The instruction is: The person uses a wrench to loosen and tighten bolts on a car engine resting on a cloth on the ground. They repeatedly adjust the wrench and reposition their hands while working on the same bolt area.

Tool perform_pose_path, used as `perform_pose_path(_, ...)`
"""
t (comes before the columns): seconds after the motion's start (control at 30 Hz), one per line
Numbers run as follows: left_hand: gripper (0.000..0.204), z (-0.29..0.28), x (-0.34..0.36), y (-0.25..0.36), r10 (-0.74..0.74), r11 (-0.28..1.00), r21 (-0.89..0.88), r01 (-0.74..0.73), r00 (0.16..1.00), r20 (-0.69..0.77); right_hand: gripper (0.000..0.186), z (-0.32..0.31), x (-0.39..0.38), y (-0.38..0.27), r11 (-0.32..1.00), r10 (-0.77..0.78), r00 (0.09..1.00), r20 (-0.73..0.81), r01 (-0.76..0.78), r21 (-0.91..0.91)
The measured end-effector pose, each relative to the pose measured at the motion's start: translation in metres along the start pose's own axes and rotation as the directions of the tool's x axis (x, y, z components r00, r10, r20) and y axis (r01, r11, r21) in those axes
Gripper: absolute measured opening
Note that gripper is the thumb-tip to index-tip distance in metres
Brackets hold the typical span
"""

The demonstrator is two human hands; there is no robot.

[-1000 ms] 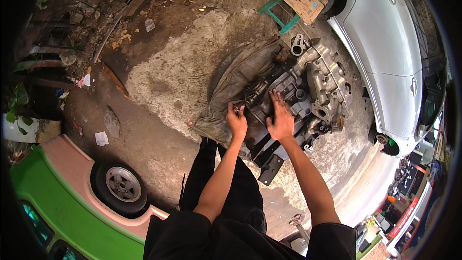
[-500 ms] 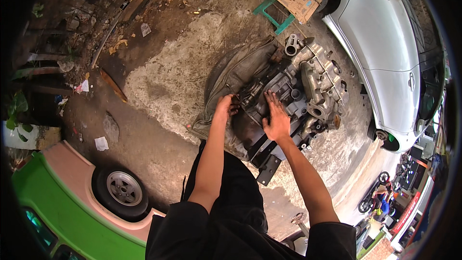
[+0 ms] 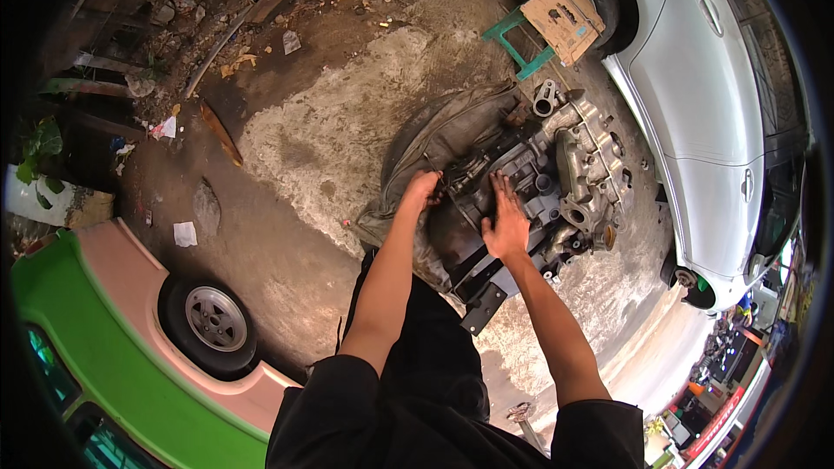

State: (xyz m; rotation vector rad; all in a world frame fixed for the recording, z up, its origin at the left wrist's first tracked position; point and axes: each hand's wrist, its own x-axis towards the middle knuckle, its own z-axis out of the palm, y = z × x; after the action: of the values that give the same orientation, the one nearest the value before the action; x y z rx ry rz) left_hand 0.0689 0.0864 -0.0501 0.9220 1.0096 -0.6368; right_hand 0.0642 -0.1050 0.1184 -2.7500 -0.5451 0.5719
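Note:
A dark, greasy engine block (image 3: 458, 239) lies on its side on a grey cloth (image 3: 417, 135) in front of me. My right hand (image 3: 506, 224) rests on it, fingers stretched out over the casing, gripping nothing. At the block's left edge, my left hand (image 3: 424, 188) is closed with its fingers curled in. A thin dark rod sticks up by those fingers, but I cannot make out what they hold. A silvery cylinder head (image 3: 580, 161) with round ports sits along the engine's right side. A dark bracket plate (image 3: 483, 308) juts out at the near end.
A small stool (image 3: 560, 22) with a wooden top and green legs stands beyond the engine. The silver car (image 3: 695, 122) borders the right side; a green and pink vehicle (image 3: 113, 304) stands at lower left. A wooden strip (image 3: 221, 134) and litter lie on the ground to the left.
The view has shifted a little, so the scene sits slightly farther right. Both hands keep nearly the same places on the engine, the left still closed and the right still flat.

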Motion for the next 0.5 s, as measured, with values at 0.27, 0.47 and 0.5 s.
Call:
perform_pose_path(0.27, 0.032, 0.008, -0.016, -0.041, 0.352, 0.898, -0.197, -0.393, 0.911, -0.214, 0.092, 0.004, -0.001, 0.002, 1.000, -0.013, 0.999, -0.036, 0.013, 0.022)
perform_pose_path(0.47, 0.068, 0.037, -0.026, -0.077, 0.459, 0.815, -0.051, -0.577, 0.696, -0.552, 0.091, 0.004, -0.001, 0.002, 1.000, -0.025, 0.998, -0.053, 0.025, -0.009)
perform_pose_path(0.5, 0.068, 0.041, -0.028, -0.080, 0.490, 0.769, -0.079, -0.634, 0.665, -0.564, 0.091, 0.007, -0.002, 0.000, 1.000, -0.019, 0.999, -0.048, 0.019, -0.008)
